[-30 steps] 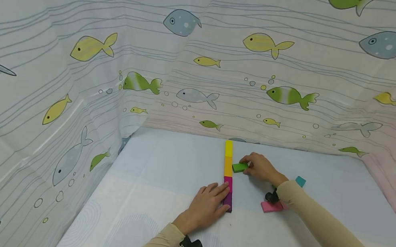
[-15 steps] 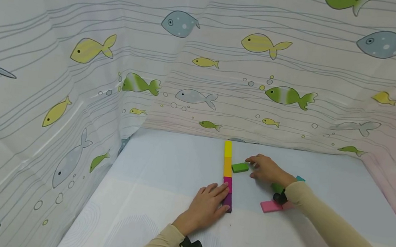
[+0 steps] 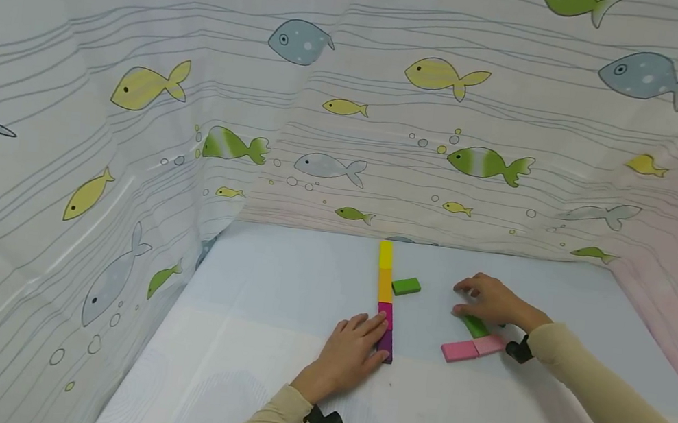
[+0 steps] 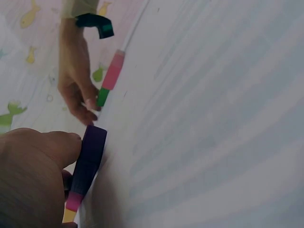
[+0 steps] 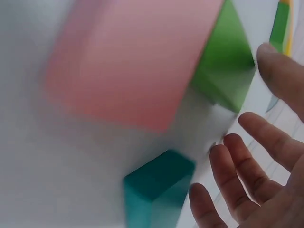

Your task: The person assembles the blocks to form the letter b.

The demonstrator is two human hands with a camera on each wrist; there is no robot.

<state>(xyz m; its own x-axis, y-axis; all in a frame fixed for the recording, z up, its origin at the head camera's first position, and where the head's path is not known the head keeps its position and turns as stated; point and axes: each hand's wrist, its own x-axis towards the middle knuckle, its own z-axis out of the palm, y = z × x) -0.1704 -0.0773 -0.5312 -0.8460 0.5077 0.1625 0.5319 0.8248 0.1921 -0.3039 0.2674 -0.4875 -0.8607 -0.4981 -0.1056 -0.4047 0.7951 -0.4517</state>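
A column of flat blocks runs away from me in the head view: yellow block (image 3: pixel 386 254), orange block (image 3: pixel 386 285), magenta block (image 3: pixel 386 315) and purple block (image 3: pixel 385 347). My left hand (image 3: pixel 347 354) rests on its near end, fingers over the magenta block and thumb against the purple block (image 4: pixel 94 147). One green block (image 3: pixel 406 286) lies to the right, its end at the orange block. Further right, my right hand (image 3: pixel 494 300) hovers, fingers spread and holding nothing, by a second green block (image 3: pixel 476 326), which it partly covers. A teal block (image 5: pixel 161 185) lies under its fingers in the right wrist view.
Two pink blocks, a darker one (image 3: pixel 459 351) and a lighter one (image 3: pixel 489 344), lie end to end at the second green block's near end. A fish-printed sheet (image 3: pixel 335 128) walls in the white table (image 3: pixel 281 288) at the back and sides.
My right hand has let go of the green block beside the orange one and moved right, over the second green block. The left hand has stayed on the column.
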